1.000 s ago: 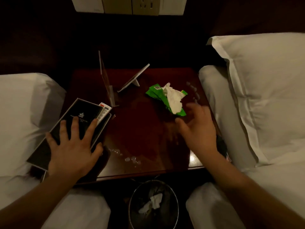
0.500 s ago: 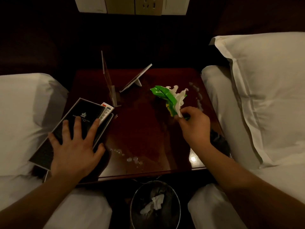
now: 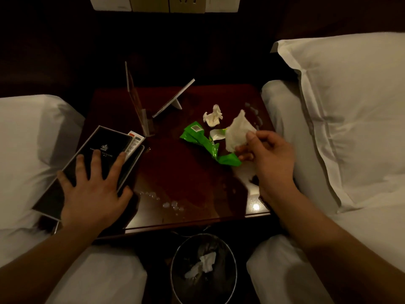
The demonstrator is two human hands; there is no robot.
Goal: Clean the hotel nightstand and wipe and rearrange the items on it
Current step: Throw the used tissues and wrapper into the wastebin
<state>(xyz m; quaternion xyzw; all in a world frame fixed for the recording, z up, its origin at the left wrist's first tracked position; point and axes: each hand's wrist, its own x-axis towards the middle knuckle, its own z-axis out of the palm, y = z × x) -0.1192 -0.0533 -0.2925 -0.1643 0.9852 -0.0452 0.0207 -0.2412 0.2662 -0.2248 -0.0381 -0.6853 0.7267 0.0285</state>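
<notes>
On the nightstand (image 3: 175,176), the left hand (image 3: 94,191) lies spread flat on a black folder (image 3: 103,145) (fingers straight). The right hand (image 3: 269,156) pinches a white tissue (image 3: 237,132) beside a green wrapper (image 3: 201,139); a smaller crumpled wad (image 3: 213,117) lies beyond.

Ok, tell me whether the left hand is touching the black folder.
Touching. Head view shows the left hand flat on the black folder, fingers spread over its cover.

I count two tissues at the tabletop (image 3: 186,176), a crumpled tissue (image 3: 212,116) and a held tissue (image 3: 237,133); one green wrapper (image 3: 197,137); one black folder (image 3: 109,142); one remote (image 3: 135,141); two stands, an acrylic stand (image 3: 136,102) and a card stand (image 3: 175,98); one bin (image 3: 229,255).
</notes>
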